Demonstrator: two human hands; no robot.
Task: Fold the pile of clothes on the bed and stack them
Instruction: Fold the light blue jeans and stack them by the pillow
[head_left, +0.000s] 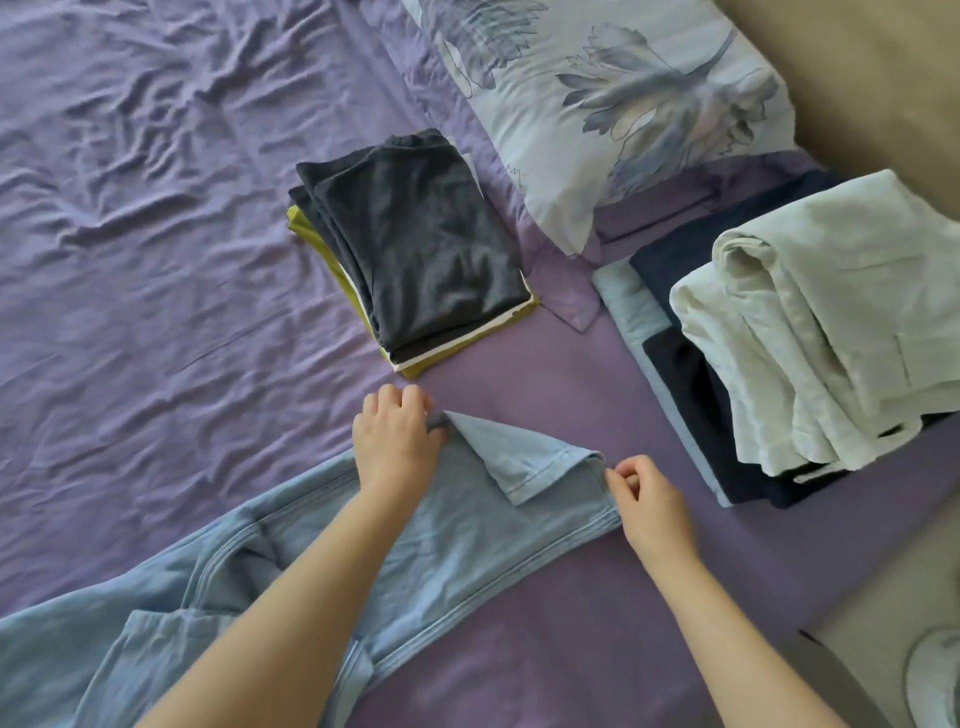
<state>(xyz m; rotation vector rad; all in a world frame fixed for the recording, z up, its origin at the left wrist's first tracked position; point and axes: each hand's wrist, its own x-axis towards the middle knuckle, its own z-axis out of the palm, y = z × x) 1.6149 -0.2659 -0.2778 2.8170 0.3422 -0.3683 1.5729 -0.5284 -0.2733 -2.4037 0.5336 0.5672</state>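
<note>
1. Across the whole view spreads a bed covered by a wrinkled purple cotton sheet (156, 234), creased most on the left side
2. At the head of the bed lies a pale blue pillow with a grey-blue floral print (623, 104), beside a beige wall (857, 78)
3. At the lower right corner, beyond the mattress edge, a pale floor (872, 644) shows
4. Near the middle of the bed sits a folded stack (415, 249): dark grey knit garments on top, a white layer and an olive-green one beneath
5. On the right, near the pillow, a second stack (779, 338) holds folded cream-white trousers on top of navy garments, with a light blue piece at the bottom
6. Nearest the person lies a light blue cotton garment with stitched hems (441, 525), spread on the sheet, one corner flipped over at its far edge
7. The left hand (397, 441) has its fingers curled, gripping the garment's far left corner
8. The right hand (649, 499) pinches the far right corner between thumb and fingertips
</note>
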